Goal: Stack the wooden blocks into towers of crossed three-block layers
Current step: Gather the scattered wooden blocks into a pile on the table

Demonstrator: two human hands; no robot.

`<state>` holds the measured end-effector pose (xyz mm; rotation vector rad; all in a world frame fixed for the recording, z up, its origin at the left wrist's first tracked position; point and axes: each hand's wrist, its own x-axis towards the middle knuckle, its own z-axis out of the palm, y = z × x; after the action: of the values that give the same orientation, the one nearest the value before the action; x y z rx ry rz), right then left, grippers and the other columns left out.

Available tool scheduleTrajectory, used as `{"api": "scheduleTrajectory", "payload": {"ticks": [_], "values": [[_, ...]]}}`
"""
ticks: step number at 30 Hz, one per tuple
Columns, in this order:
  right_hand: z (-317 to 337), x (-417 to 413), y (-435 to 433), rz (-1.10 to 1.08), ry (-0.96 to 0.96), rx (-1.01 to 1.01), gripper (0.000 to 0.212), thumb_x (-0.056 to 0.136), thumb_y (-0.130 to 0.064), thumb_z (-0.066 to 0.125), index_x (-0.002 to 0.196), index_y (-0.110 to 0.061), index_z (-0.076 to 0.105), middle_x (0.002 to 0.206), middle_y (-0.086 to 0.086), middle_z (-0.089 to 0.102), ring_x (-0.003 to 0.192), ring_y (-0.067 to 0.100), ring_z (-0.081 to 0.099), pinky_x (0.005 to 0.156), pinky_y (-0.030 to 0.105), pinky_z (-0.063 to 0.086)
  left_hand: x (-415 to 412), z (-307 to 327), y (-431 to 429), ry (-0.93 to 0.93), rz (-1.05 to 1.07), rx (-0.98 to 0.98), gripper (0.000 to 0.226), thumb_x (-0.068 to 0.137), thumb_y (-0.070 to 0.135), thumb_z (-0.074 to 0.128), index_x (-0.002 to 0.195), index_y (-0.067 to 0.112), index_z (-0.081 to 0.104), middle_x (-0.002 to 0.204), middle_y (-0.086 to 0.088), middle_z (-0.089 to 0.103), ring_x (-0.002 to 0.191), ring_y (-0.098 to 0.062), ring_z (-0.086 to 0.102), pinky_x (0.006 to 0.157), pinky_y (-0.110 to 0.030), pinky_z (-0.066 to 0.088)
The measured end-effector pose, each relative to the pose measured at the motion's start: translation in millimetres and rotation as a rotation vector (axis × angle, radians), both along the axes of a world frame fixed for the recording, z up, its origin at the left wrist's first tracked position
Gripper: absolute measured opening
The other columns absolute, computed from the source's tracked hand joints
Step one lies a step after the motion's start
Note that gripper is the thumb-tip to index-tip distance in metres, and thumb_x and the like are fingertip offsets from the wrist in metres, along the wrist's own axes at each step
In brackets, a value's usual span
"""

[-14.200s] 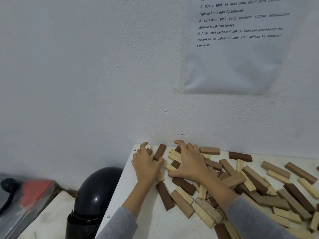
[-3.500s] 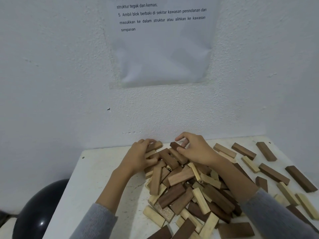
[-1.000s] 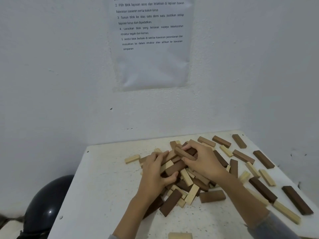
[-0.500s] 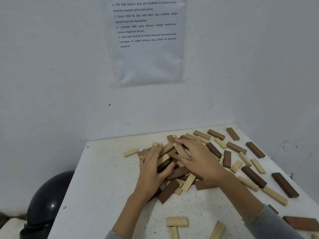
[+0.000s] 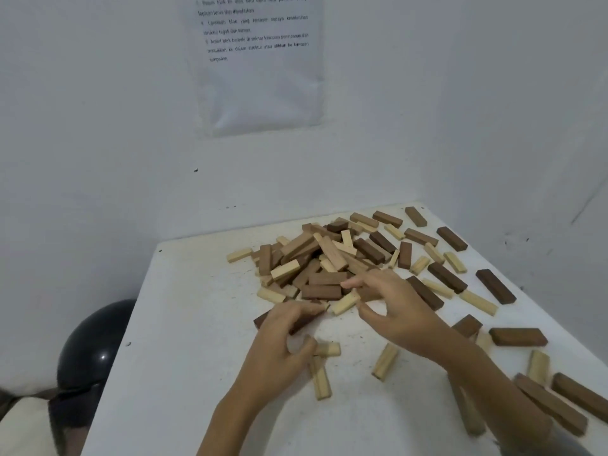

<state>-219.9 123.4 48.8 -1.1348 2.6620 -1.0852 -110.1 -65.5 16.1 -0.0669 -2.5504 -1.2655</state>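
White corner table (image 5: 197,324), blocks (image 5: 324,258) strewn; left grip (image 5: 279,347) clasps dark block (image 5: 262,320), right grip (image 5: 398,314) released.

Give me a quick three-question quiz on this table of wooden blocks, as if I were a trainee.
1. True or false: a finished tower of crossed layers stands on the table.
2. What do the fingers of the left hand curl over? A) a dark brown block B) a spoon C) a cup
3. Fill in: the printed sheet hangs on the ____ behind the pile of blocks.
Key: 1 false, every block lies loose or heaped; 2 A; 3 wall.
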Motion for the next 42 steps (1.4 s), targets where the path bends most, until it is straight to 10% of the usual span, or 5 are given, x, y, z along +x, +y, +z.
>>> {"api": "scheduleTrajectory", "payload": {"ticks": [8, 16, 28, 33, 42], "values": [[-43.8, 41.2, 46.9, 0.167, 0.020, 0.173, 0.040, 0.078, -0.010, 0.048, 0.111, -0.021, 0.066, 0.109, -0.005, 0.059, 0.104, 0.009, 0.047, 0.089, 0.021, 0.039, 30.6, -16.7, -7.7, -0.181, -0.254, -0.238, 0.064, 0.074, 0.022, 0.055, 0.130, 0.049, 0.045, 0.140, 0.025, 0.039, 0.135, 0.009, 0.025, 0.110, -0.016, 0.021], [-65.2, 50.5, 53.3, -0.021, 0.277, 0.070, 0.025, 0.077, -0.017, 0.059, 0.099, -0.019, 0.071, 0.087, -0.005, 0.058, 0.083, 0.006, 0.046, 0.066, 0.018, 0.034, 17.8, -17.9, 6.1, -0.100, -0.248, -0.335, 0.033, 0.082, 0.048, 0.063, 0.105, 0.026, 0.070, 0.113, 0.013, 0.055, 0.106, -0.004, 0.052, 0.091, -0.031, 0.048], [-43.7, 48.2, 129.8, -0.401, 0.356, -0.147, 0.027, 0.081, -0.009, 0.070, 0.108, -0.008, 0.069, 0.091, 0.002, 0.065, 0.083, 0.007, 0.052, 0.076, 0.019, 0.046, -18.5, -3.3, 97.2, 0.016, -0.255, 0.033, 0.015, 0.083, 0.031, 0.071, 0.097, 0.028, 0.065, 0.101, 0.011, 0.061, 0.098, -0.008, 0.056, 0.078, -0.011, 0.039], [-44.1, 44.4, 176.0, -0.608, 0.241, -0.105, 0.025, 0.082, -0.005, 0.072, 0.100, -0.022, 0.070, 0.083, -0.019, 0.059, 0.081, 0.009, 0.052, 0.080, 0.027, 0.041, -28.6, -2.4, 137.2, 0.003, -0.394, 0.075, 0.017, 0.084, 0.026, 0.073, 0.099, 0.027, 0.064, 0.101, 0.013, 0.060, 0.099, -0.009, 0.056, 0.078, -0.012, 0.039], [-53.7, 45.2, 208.7, -0.611, 0.005, -0.035, 0.021, 0.087, -0.025, 0.068, 0.105, -0.035, 0.066, 0.102, -0.006, 0.049, 0.099, 0.010, 0.048, 0.090, 0.028, 0.038, -35.6, -17.8, 159.0, -0.043, -0.474, -0.116, 0.020, 0.089, 0.035, 0.065, 0.108, 0.031, 0.062, 0.106, 0.021, 0.055, 0.104, -0.004, 0.049, 0.093, -0.033, 0.040]]}}
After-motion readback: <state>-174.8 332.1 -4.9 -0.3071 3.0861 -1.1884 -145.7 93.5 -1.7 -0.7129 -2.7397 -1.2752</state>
